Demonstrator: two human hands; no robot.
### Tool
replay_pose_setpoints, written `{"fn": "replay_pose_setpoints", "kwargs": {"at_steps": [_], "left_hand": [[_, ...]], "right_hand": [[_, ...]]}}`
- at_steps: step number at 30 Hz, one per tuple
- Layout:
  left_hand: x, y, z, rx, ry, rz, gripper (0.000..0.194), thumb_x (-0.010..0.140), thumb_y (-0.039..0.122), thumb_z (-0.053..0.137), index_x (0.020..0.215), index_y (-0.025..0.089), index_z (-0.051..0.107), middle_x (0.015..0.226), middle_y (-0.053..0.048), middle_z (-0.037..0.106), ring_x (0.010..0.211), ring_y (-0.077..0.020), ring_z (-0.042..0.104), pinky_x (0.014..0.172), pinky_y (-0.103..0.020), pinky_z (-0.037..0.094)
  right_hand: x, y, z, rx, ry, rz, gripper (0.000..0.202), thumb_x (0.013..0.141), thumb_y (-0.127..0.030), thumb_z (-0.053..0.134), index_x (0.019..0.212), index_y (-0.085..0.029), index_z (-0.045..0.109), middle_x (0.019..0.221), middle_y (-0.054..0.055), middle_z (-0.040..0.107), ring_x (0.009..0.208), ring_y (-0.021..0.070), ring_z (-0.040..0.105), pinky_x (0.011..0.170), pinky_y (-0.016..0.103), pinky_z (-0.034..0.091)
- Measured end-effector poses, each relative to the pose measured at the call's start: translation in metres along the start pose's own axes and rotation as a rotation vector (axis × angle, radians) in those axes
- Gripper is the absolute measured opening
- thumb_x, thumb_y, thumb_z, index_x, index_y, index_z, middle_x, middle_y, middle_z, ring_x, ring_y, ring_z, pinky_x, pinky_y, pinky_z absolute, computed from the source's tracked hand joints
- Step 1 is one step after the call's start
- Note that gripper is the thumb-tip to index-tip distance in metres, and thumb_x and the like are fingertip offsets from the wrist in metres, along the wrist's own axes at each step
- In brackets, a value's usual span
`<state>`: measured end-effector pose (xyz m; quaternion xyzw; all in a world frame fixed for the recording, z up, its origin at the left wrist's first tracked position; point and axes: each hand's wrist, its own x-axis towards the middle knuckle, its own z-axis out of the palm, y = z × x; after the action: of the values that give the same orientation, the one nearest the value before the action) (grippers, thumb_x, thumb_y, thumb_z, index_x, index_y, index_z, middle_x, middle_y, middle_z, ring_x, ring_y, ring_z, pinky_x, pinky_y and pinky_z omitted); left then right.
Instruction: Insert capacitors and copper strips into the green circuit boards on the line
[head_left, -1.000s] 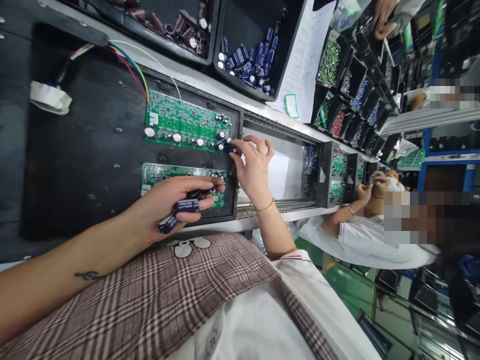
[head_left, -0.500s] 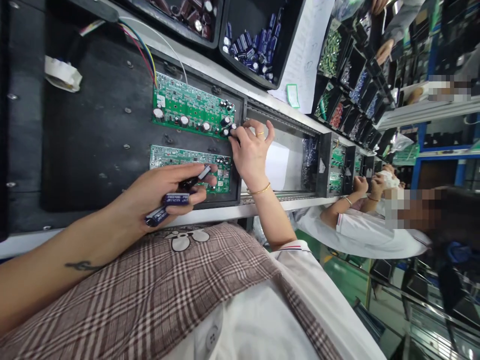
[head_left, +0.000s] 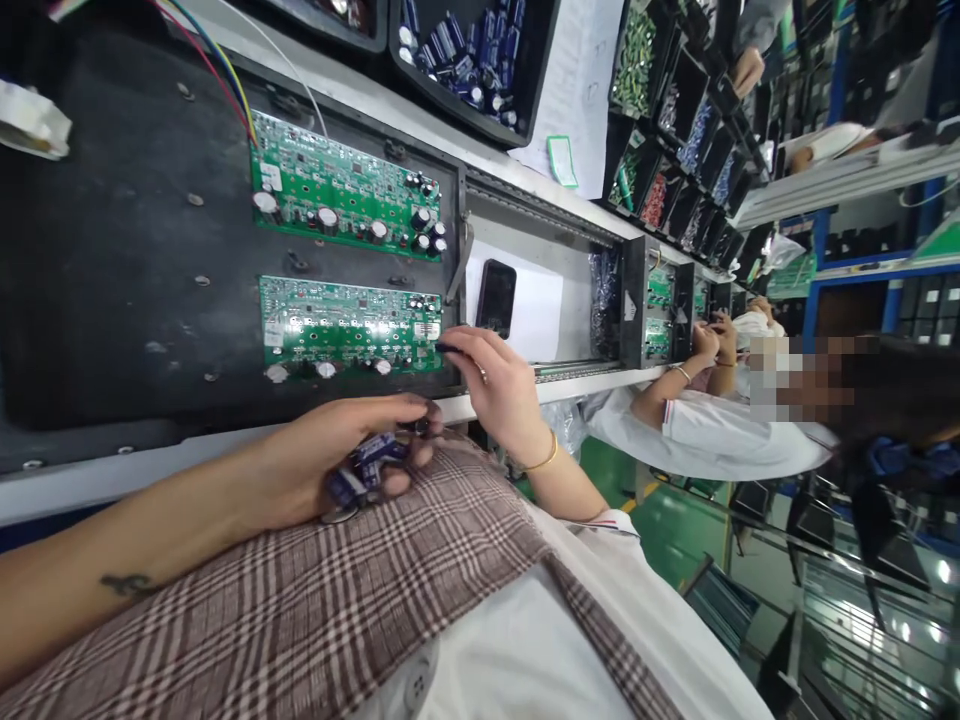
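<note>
My left hand (head_left: 315,445) is closed around several blue capacitors (head_left: 379,455), blurred by motion, just in front of the black fixture's near edge. My right hand (head_left: 501,392) pinches a small dark capacitor (head_left: 448,348) between thumb and fingertips, at the right end of the lower green circuit board (head_left: 334,320). Large round capacitors stand along that board's near edge. Behind it lies the upper green circuit board (head_left: 337,185), with round capacitors along its near edge and a cluster at its right end. Colored wires (head_left: 225,75) run over its left corner.
A black bin (head_left: 536,90) of blue capacitors stands behind the fixture (head_left: 135,300). Right of the fixture, a phone (head_left: 496,298) lies on white paper (head_left: 540,315). Parts bins (head_left: 656,200) line the far side. A co-worker's hands (head_left: 709,340) are farther along the line.
My right hand has left the upper board's right end and come nearer to the lower board, holding a dark capacitor. My left hand has drawn back off the lower board. The view has shifted.
</note>
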<state>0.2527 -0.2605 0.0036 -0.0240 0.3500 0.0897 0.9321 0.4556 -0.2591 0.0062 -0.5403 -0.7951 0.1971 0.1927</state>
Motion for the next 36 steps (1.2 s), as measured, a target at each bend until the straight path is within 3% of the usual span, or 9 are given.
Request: {"fn": "replay_pose_setpoints", "kwargs": {"at_steps": [4, 9, 13, 15, 19, 24, 27, 32, 36], "left_hand": [[0.004, -0.001, -0.009, 0.029, 0.007, 0.008, 0.015, 0.086, 0.007, 0.063, 0.092, 0.008, 0.077, 0.079, -0.013, 0.072, 0.060, -0.0149, 0.065, 0.054, -0.020, 0.055], [0.016, -0.003, -0.022, 0.082, -0.027, 0.021, 0.017, 0.088, 0.015, 0.068, 0.098, 0.009, 0.080, 0.088, -0.017, 0.076, 0.055, -0.0125, 0.062, 0.045, -0.017, 0.048], [0.018, -0.007, -0.025, 0.097, -0.003, 0.066, 0.014, 0.086, 0.023, 0.075, 0.085, 0.009, 0.078, 0.083, -0.013, 0.073, 0.054, -0.0101, 0.058, 0.042, -0.015, 0.045], [0.016, -0.008, -0.025, 0.072, 0.020, 0.072, 0.011, 0.085, 0.020, 0.076, 0.089, 0.010, 0.078, 0.085, -0.012, 0.072, 0.059, -0.0112, 0.060, 0.044, -0.016, 0.048], [0.010, -0.008, -0.022, 0.040, 0.036, 0.075, 0.021, 0.086, 0.017, 0.075, 0.107, 0.015, 0.076, 0.094, -0.013, 0.075, 0.064, -0.0143, 0.064, 0.051, -0.021, 0.054], [0.002, -0.001, -0.014, 0.060, 0.062, 0.091, 0.008, 0.090, 0.017, 0.069, 0.093, 0.011, 0.074, 0.089, -0.012, 0.073, 0.066, -0.0138, 0.062, 0.052, -0.019, 0.052], [0.000, 0.003, -0.009, 0.063, 0.081, 0.086, 0.017, 0.097, 0.020, 0.062, 0.086, 0.010, 0.071, 0.078, -0.008, 0.067, 0.059, -0.0105, 0.056, 0.050, -0.017, 0.050], [0.002, -0.002, -0.008, -0.061, 0.078, 0.059, 0.028, 0.101, 0.037, 0.058, 0.083, 0.015, 0.061, 0.069, 0.000, 0.056, 0.050, -0.0061, 0.046, 0.039, -0.013, 0.036], [0.004, -0.004, -0.004, -0.057, 0.098, 0.110, 0.026, 0.102, 0.034, 0.057, 0.086, 0.015, 0.062, 0.071, -0.001, 0.057, 0.050, -0.0071, 0.049, 0.037, -0.013, 0.034]], "right_hand": [[0.003, 0.018, 0.003, 0.008, -0.062, 0.024, 0.021, 0.105, -0.018, 0.051, 0.112, -0.020, 0.071, 0.118, 0.007, 0.073, 0.113, 0.0134, 0.070, 0.102, 0.030, 0.059], [0.008, 0.022, 0.016, -0.056, -0.136, 0.045, 0.025, 0.107, -0.023, 0.049, 0.117, -0.021, 0.071, 0.120, 0.006, 0.073, 0.112, 0.0137, 0.070, 0.100, 0.030, 0.059], [0.016, 0.022, 0.019, -0.174, -0.173, 0.044, 0.026, 0.108, -0.024, 0.048, 0.121, -0.022, 0.071, 0.123, 0.005, 0.073, 0.109, 0.0137, 0.071, 0.093, 0.026, 0.059], [0.019, 0.021, 0.018, -0.219, -0.205, 0.031, 0.026, 0.108, -0.024, 0.048, 0.121, -0.021, 0.071, 0.123, 0.005, 0.074, 0.106, 0.0138, 0.072, 0.089, 0.025, 0.059], [0.021, 0.019, 0.018, -0.302, -0.243, -0.016, 0.027, 0.108, -0.022, 0.047, 0.122, -0.018, 0.070, 0.124, 0.006, 0.073, 0.101, 0.0142, 0.072, 0.085, 0.026, 0.059], [0.022, 0.022, 0.022, -0.403, -0.321, -0.206, 0.030, 0.107, -0.015, 0.045, 0.126, -0.019, 0.067, 0.132, 0.010, 0.070, 0.107, 0.0185, 0.069, 0.092, 0.034, 0.059], [0.021, 0.024, 0.019, -0.348, -0.332, -0.250, 0.032, 0.108, -0.017, 0.042, 0.128, -0.018, 0.067, 0.133, 0.009, 0.070, 0.109, 0.0189, 0.070, 0.097, 0.036, 0.059], [0.005, 0.002, -0.003, -0.048, -0.101, -0.092, 0.032, 0.109, -0.027, 0.044, 0.132, -0.022, 0.066, 0.126, 0.005, 0.072, 0.116, 0.0114, 0.068, 0.104, 0.026, 0.058], [-0.008, -0.016, -0.008, 0.062, -0.197, -0.159, 0.030, 0.108, -0.033, 0.049, 0.128, -0.021, 0.067, 0.119, 0.006, 0.074, 0.109, 0.0119, 0.071, 0.099, 0.025, 0.060]]}}
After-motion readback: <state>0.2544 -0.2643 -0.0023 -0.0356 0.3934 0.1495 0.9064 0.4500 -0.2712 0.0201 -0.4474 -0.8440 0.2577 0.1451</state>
